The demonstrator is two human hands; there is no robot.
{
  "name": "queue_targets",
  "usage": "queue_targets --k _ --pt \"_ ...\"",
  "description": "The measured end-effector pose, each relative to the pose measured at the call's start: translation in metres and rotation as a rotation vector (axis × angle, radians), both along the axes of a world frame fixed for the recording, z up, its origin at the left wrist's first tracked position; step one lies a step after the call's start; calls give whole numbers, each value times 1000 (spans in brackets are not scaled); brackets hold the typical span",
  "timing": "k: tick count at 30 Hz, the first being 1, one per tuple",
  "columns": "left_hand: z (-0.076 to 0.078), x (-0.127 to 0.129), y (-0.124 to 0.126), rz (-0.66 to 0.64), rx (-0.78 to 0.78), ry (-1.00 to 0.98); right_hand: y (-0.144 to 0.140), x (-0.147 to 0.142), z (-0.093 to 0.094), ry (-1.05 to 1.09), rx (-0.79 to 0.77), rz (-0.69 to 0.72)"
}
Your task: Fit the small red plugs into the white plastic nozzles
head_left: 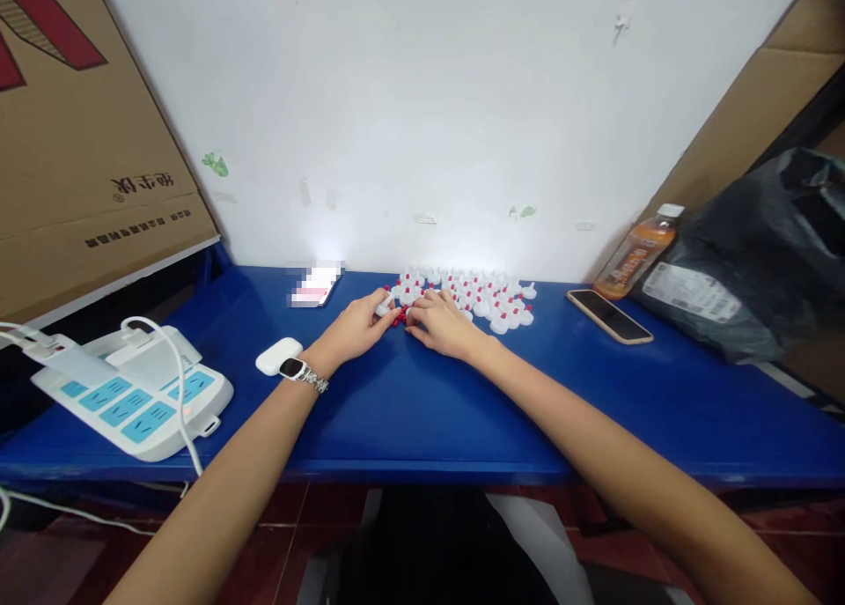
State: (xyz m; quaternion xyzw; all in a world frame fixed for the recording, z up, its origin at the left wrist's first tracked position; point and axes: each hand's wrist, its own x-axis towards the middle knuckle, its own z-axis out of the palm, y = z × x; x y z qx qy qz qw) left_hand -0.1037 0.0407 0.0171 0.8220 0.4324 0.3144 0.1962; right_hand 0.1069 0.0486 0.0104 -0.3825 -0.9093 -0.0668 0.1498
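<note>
— Where are the hands?

— Both rest on the blue desk (422, 411), close together near the wall. The left hand (360, 325) pinches one small white cap (384, 305) between thumb and fingertips. A watch (295, 370) sits on that wrist.

— And the right one?

— The right hand (441, 321) lies palm down, fingers curled over a few tiny red pieces (399, 320) between the two hands. Whether it grips one of them, I cannot tell; its fingertips hide that.

— Where is the rest of the stock?

— A cluster of white caps with red tips (479, 295) stands just behind and to the right of the right hand, against the wall.

— What else is on the desk?

— A white earbud case (275, 356) just beside the left wrist, a power strip (135, 394) with a plugged-in white cable at the far left, a phone (610, 315) lying flat to the right, then an orange drink bottle (637, 253) leaning by a dark plastic bag (759, 253). A cardboard box (85, 147) stands at the upper left.
</note>
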Motion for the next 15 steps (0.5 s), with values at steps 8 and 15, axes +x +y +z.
queue_targets --k 8,15 --pt "-1 3 -1 -15 16 3 0 10 7 504 -138 5" --pt "-2 18 -10 -34 96 120 -9 12 4 1264 -510 -4"
